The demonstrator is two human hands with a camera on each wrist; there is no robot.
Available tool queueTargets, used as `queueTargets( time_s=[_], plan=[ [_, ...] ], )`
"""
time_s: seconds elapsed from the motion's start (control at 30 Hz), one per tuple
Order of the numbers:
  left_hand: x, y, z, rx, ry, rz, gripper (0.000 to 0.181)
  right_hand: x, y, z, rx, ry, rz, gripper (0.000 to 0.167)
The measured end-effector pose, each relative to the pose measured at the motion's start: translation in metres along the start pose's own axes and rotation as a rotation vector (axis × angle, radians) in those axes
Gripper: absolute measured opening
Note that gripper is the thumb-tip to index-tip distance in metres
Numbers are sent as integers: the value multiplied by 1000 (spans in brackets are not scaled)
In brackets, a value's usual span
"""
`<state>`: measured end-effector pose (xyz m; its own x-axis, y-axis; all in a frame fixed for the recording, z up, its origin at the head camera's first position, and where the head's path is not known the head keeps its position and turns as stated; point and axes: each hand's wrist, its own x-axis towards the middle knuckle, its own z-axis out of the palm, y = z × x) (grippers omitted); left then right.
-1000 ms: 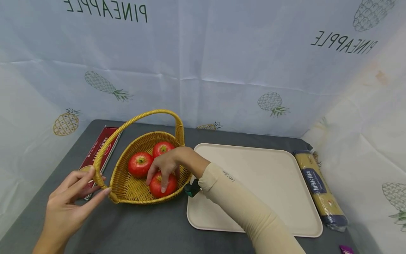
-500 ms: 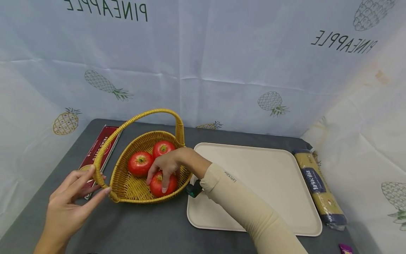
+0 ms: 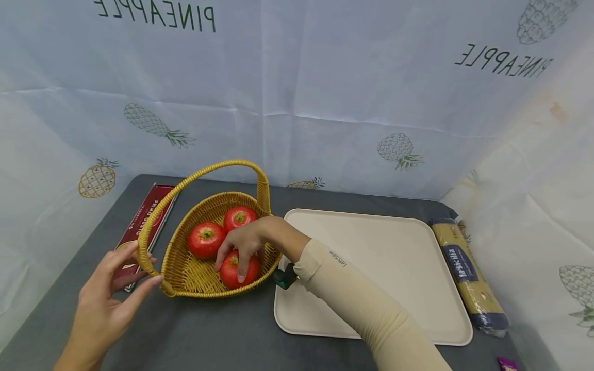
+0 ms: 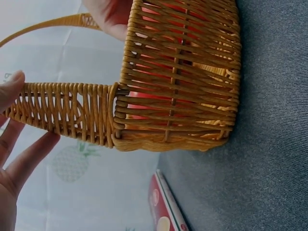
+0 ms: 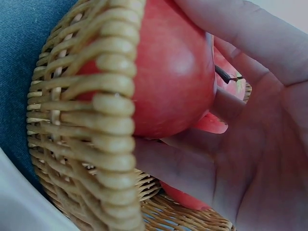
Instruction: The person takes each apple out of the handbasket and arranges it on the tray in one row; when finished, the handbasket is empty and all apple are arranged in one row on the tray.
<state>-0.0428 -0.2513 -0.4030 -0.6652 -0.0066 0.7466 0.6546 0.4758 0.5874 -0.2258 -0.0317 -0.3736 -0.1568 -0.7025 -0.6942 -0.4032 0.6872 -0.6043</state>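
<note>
A yellow wicker basket (image 3: 192, 278) stands on the grey table with three red apples inside. My left hand (image 3: 105, 296) pinches the near left end of its arched handle (image 3: 146, 226), thumb on one side and fingers on the other, as the left wrist view also shows. Inside the basket, my right hand (image 3: 248, 241) grips the nearest apple (image 3: 252, 269), fingers and thumb curled around it from above. That apple (image 5: 171, 72) sits close behind the woven rim in the right wrist view. Beside it lie a left apple (image 3: 206, 240) and a back apple (image 3: 238, 217), neither held.
A cream tray (image 3: 371, 257) lies right of the basket, partly under the right sleeve (image 3: 352, 293). Past it is a yellow and blue plastic pack (image 3: 468, 278). A flat red package (image 3: 150, 206) lies behind the handle. A small purple item (image 3: 507, 364) shows at the lower right.
My left hand has turned slightly and shifted a little to the right, its hold on the handle kept. The right hand, the apples and the basket look almost unmoved.
</note>
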Motion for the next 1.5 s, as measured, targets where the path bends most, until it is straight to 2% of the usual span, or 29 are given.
queueTargets(
  time_s=[0.13, 0.3, 0.47, 0.6, 0.77, 1.03, 1.5],
  plan=[
    [0, 0, -1, 23, -4, -1, 84, 0, 0, 0, -10, -2, -2, 58],
    [0, 1, -1, 9, 11, -3, 83, 1, 1, 0, -27, -7, -6, 59],
    [1, 4, 1, -31, 34, -6, 83, 1, 0, 0, -45, -6, -9, 59],
    [2, 5, 2, -91, 42, 15, 80, 2, 0, 0, -57, 1, -9, 60],
    [3, 3, 4, -119, 41, 31, 78, 1, 0, 0, -43, 1, -4, 61],
    [0, -1, 1, -63, 34, 4, 80, 1, -1, 0, -54, -2, 2, 61],
    [0, -2, 0, -57, 30, 4, 80, 1, 0, 0, -78, -9, -36, 64]
  ],
)
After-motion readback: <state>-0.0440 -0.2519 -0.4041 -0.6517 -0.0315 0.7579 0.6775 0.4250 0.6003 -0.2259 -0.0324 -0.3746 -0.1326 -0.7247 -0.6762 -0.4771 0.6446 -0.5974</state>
